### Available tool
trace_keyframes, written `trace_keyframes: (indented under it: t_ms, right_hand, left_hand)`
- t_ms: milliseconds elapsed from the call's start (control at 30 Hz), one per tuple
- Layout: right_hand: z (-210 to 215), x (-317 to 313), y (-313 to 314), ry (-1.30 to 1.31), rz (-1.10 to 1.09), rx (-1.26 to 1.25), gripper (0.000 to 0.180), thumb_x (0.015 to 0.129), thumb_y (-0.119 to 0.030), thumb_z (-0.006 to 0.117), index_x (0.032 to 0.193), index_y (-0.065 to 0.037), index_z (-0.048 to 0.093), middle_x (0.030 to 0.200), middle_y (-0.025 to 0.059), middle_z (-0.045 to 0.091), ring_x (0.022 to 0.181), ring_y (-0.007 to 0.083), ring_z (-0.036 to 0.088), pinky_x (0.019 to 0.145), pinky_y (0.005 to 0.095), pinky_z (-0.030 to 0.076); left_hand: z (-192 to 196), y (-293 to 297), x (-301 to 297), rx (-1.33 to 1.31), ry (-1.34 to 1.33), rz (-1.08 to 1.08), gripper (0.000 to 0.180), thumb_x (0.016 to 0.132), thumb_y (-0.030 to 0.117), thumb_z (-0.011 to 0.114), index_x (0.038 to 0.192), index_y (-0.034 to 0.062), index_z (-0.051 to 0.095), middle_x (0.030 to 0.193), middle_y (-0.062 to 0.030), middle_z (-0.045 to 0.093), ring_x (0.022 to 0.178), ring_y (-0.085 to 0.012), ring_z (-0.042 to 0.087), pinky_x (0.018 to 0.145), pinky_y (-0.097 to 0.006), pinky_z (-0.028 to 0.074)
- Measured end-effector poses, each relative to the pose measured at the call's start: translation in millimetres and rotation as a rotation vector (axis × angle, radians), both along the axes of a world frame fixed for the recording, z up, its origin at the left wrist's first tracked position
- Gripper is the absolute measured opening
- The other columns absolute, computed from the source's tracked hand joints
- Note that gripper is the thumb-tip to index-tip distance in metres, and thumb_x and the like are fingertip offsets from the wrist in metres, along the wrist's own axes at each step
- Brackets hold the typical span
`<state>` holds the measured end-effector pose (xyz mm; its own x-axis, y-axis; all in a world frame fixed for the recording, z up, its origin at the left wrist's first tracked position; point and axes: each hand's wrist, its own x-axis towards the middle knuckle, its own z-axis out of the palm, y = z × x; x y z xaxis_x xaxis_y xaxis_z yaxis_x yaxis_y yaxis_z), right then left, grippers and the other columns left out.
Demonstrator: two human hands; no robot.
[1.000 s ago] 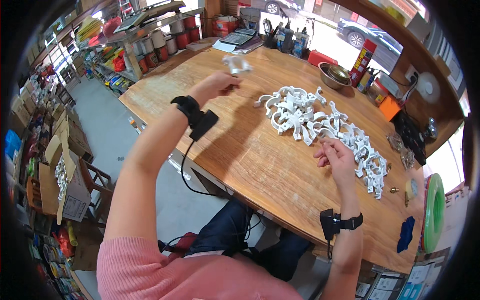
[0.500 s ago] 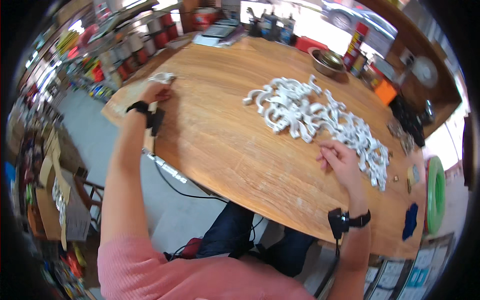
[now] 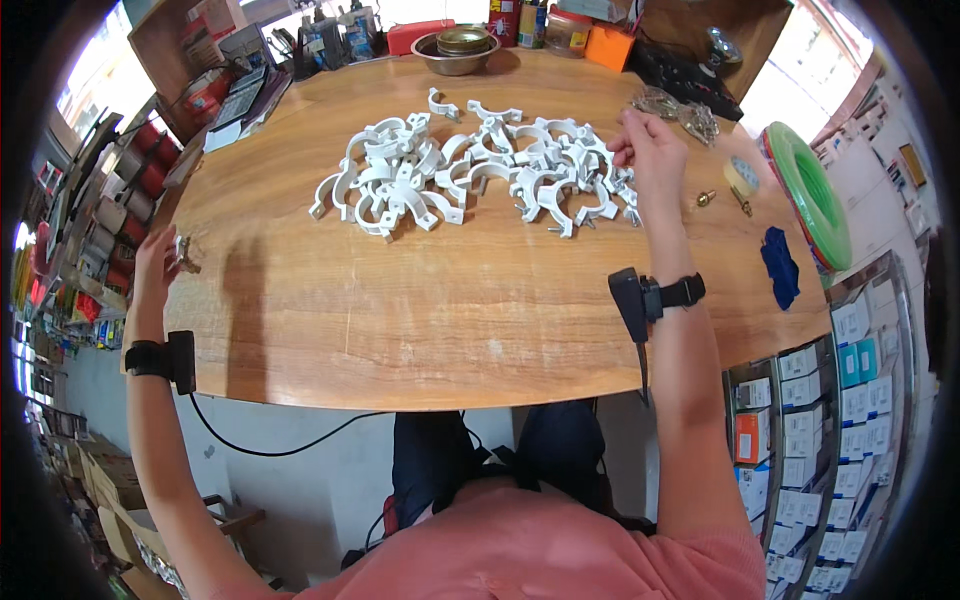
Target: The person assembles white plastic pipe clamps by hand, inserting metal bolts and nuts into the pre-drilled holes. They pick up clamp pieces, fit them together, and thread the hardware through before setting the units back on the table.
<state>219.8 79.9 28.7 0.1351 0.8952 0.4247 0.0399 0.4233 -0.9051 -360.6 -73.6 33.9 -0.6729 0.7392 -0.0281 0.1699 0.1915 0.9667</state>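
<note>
White clips [image 3: 485, 155] heaped, right hand [image 3: 655, 155] near

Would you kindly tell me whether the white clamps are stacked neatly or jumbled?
Jumbled: the white clamps overlap at mixed angles on the table.

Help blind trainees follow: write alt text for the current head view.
White half-ring clamps lie heaped on a wooden table; a person's right hand is at the heap's right end, the left hand at the table's left edge beside a small, unclear object.

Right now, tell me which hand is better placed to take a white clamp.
Probably the right hand: it is beside the white clamps, while the left hand is near the table's left edge.
</note>
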Motion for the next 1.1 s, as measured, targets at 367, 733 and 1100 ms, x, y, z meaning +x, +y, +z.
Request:
trace_keyframes:
  t_ms: [367,733,1100]
  right_hand:
    - [-23,-46,-33,-0.946,0.034,0.246,0.022,0.075,-0.029,0.057,0.068,-0.009,0.06,0.066,0.0082,0.06,0.064,0.0279,0.058,0.055,0.0365,0.046]
    - [-33,-45,-28,-1.259,-0.113,0.198,0.029,0.067,-0.033,0.064,0.069,-0.005,0.064,0.076,0.009,0.058,0.075,0.0237,0.058,0.059,0.0362,0.048]
    - [-35,-31,-11,-0.742,-0.003,0.049,0.021,0.073,-0.027,0.058,0.075,-0.008,0.064,0.078,0.0076,0.058,0.07,0.0255,0.057,0.063,0.0323,0.045]
  left_hand:
    - [45,58,290,0.425,-0.817,-0.761,0.02,0.087,0.027,0.05,0.08,0.0084,0.048,0.061,0.0046,0.035,0.052,-0.0048,0.032,0.042,-0.015,0.027]
    - [-1,75,337,0.386,-1.079,-0.785,0.021,0.087,0.024,0.05,0.077,0.0056,0.048,0.059,0.0044,0.034,0.051,-0.0048,0.033,0.04,-0.015,0.028]
    - [-8,72,339,0.388,-0.864,-0.839,0.019,0.087,0.025,0.049,0.08,0.0074,0.052,0.063,0.0022,0.048,0.054,-0.0074,0.045,0.048,-0.021,0.038]
